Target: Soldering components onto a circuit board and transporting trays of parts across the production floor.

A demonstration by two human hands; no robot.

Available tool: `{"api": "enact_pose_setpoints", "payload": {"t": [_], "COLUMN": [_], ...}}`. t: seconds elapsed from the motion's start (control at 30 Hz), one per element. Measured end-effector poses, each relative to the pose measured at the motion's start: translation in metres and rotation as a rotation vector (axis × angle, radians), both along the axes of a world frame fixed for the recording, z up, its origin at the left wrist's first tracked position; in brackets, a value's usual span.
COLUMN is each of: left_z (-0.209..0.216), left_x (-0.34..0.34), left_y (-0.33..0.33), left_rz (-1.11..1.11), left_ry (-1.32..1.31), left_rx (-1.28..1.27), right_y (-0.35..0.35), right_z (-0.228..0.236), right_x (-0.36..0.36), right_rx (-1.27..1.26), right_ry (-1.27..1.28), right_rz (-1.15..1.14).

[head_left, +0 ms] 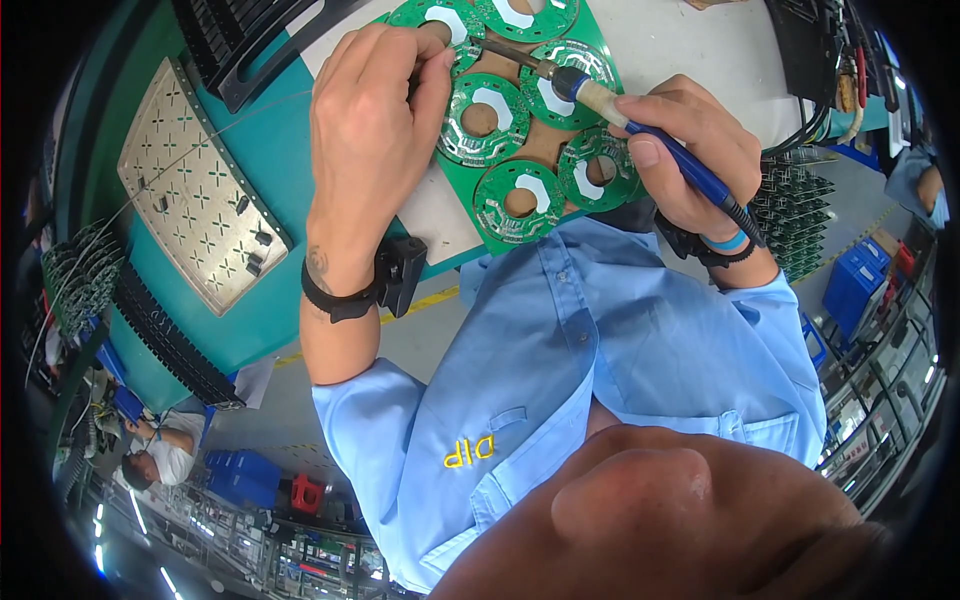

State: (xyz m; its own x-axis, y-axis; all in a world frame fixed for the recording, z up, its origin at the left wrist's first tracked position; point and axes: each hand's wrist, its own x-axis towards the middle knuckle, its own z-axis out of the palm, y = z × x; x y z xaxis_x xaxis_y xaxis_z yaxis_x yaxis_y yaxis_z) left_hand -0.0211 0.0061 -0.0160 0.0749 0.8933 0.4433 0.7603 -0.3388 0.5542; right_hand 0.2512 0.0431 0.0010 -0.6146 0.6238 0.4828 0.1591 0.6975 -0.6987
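A soldering iron (690, 172) with a blue handle is gripped in my right hand (705, 140), its metal tip pointing left over a green circuit board panel (455, 185). The panel carries several round green boards (465, 148) with holes in their middles. The tip reaches the upper left round board (462, 22), close to my left fingertips. My left hand (365, 125) is closed in a pinch over the panel's left side. A thin wire (245, 122), which looks like solder wire, runs from the left toward that hand; the pinched end is hidden by the fingers.
On the green mat (180, 330) at left lies a slotted metal plate (200, 200) with small black parts. Black slotted racks (175, 335) stand near it. Stacked green boards (790, 215) and cables (815, 125) are at right. Another person (170, 450) is at lower left.
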Motion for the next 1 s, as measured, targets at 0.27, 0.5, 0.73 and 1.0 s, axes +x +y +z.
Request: {"api": "enact_pose_setpoints", "payload": {"t": [0.27, 0.5, 0.73, 1.0], "left_z": [0.007, 0.009, 0.015, 0.014], "left_x": [0.001, -0.013, -0.004, 0.006], "left_y": [-0.004, -0.004, -0.007, -0.003], "left_rz": [0.031, 0.302, 0.277, 0.177], "left_ry": [-0.009, -0.914, -0.183, -0.081], "left_rx": [-0.03, -0.301, -0.07, -0.135], "right_y": [-0.001, -0.01, -0.006, 0.015], "right_z": [0.007, 0.009, -0.008, -0.016], "right_x": [0.004, 0.023, 0.064, 0.064], "right_rx": [0.025, 0.025, -0.014, 0.042], "right_ry": [0.04, 0.029, 0.091, 0.125], "right_rz": [-0.038, -0.055, -0.453, -0.615]}}
